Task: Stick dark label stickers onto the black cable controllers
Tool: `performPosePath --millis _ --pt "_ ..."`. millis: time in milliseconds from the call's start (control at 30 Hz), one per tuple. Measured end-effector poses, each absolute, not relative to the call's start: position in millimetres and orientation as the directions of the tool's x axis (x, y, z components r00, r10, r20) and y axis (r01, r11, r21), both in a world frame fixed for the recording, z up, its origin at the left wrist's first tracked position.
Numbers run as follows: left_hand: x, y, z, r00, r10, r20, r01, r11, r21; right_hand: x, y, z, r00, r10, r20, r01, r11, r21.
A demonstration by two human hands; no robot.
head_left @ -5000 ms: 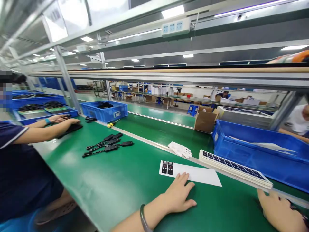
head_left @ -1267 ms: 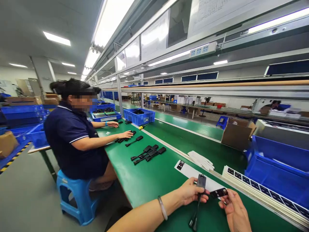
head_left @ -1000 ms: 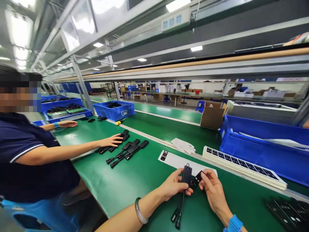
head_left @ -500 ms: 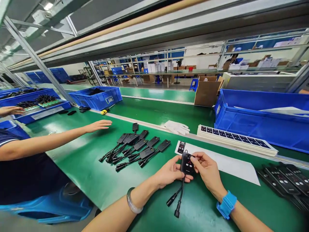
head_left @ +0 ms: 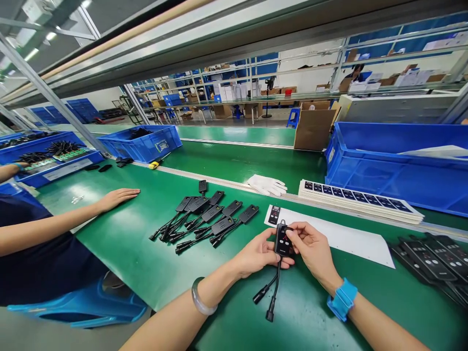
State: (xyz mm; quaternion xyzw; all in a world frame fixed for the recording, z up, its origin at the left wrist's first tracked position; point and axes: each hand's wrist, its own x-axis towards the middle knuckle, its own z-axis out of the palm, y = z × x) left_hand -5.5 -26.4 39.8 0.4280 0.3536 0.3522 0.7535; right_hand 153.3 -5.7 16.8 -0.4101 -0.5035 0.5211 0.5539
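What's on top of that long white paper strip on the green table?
One black label is at the left end of the white paper strip. The black box and right hand cover part, so I can't see what's there.

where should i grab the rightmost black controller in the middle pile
Likely its flat housing, pinched across the long edges from the right: it lies outermost there, with its cables trailing lower left beside the next controller.

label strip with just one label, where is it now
In the head view, the label strip lies right of centre on the green table, partly behind the right hand, with the white glove and label stack just beyond it.
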Motion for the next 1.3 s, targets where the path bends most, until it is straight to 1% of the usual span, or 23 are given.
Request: performPosePath --millis 233,467,700,967,1167,1300 --pt "-5.6 -26.6 40.3 0.511 0.834 -0.205 -0.260 0.378 0.889 153.7 -5.1 17.2 -0.050 0.992 0.119 -0.180 0.108 -0.978" --pt "-4.4 -27.3 46.0 0.480 0.838 -0.258 -0.211 0.396 0.894 157.1 -5.4 15.4 -0.036 0.989 0.142 -0.216 0.131 -0.968" --pt "-4.7 -27.4 41.4 0.505 0.839 -0.203 -0.254 0.370 0.894 155.3 -6.6 18.2 -0.049 0.989 0.137 -0.177 0.126 -0.976" --pt "-4.6 -27.6 43.5 0.487 0.839 -0.244 -0.224 0.390 0.893 154.7 -8.3 18.8 -0.046 0.990 0.134 -0.150 0.126 -0.981" --pt "-4.8 -27.6 38.4 0.496 0.846 -0.195 -0.211 0.335 0.918 152.6 -6.8 21.6 -0.044 0.986 0.160 -0.185 0.150 -0.971" --pt "-5.3 -27.3 37.2 0.509 0.842 -0.176 -0.212 0.321 0.923 152.6 -7.2 22.5 -0.040 0.987 0.153 -0.175 0.144 -0.974"
